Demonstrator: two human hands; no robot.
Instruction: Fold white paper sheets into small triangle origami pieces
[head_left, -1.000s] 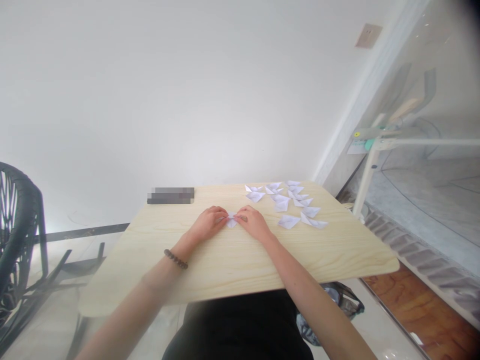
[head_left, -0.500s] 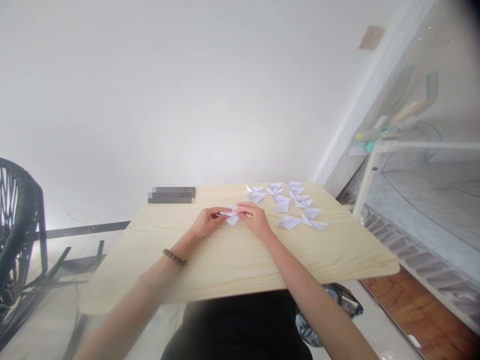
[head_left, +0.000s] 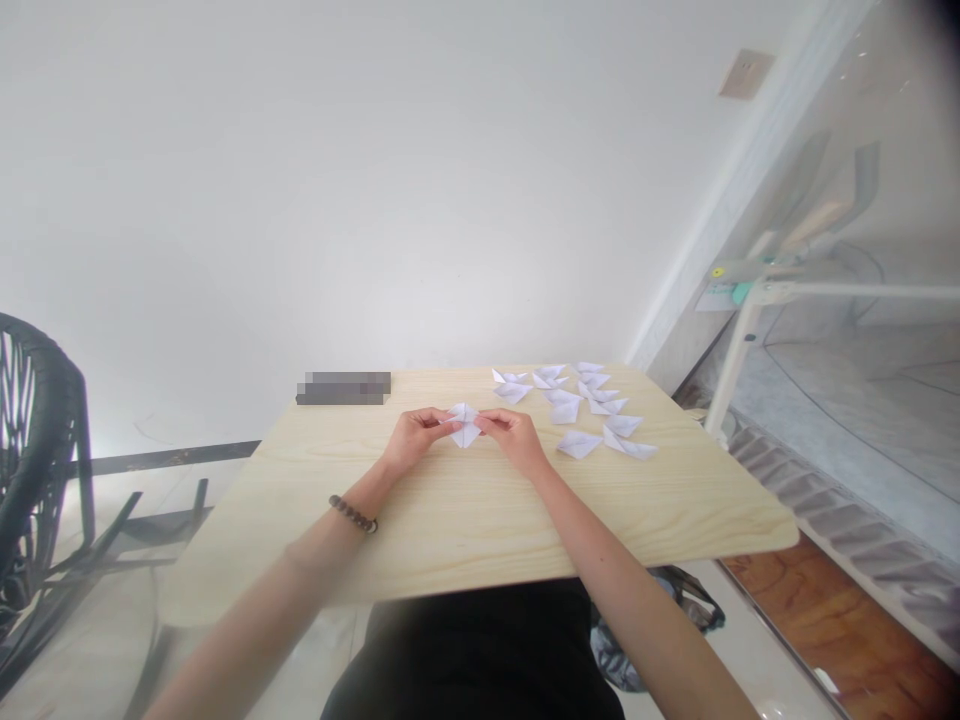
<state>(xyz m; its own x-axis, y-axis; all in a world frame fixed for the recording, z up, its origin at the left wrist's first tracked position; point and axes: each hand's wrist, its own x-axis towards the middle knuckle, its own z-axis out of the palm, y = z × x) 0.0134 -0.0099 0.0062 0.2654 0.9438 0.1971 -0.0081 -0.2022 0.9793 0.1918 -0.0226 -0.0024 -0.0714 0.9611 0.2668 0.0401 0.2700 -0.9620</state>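
A small piece of folded white paper [head_left: 465,427], diamond-shaped with a crease down its middle, is held between both hands over the table. My left hand [head_left: 415,436] pinches its left corner with thumb and fingers. On the opposite side my right hand [head_left: 514,438] grips the right corner the same way. Several folded white paper boats [head_left: 564,406] lie grouped beyond and to the right of my right hand, one of the nearest being a paper boat [head_left: 580,444] close to my right wrist.
The pale wooden table [head_left: 450,540] stands against a white wall. A dark pixelated block [head_left: 343,388] covers something at its back left. A black woven chair [head_left: 45,430] is on the left, and a white metal frame [head_left: 739,365] rises past the right edge.
The folded paper has turned from a flattened, partly covered shape into an open diamond facing me. My fingers have shifted to its two side corners; the boats have stayed put.
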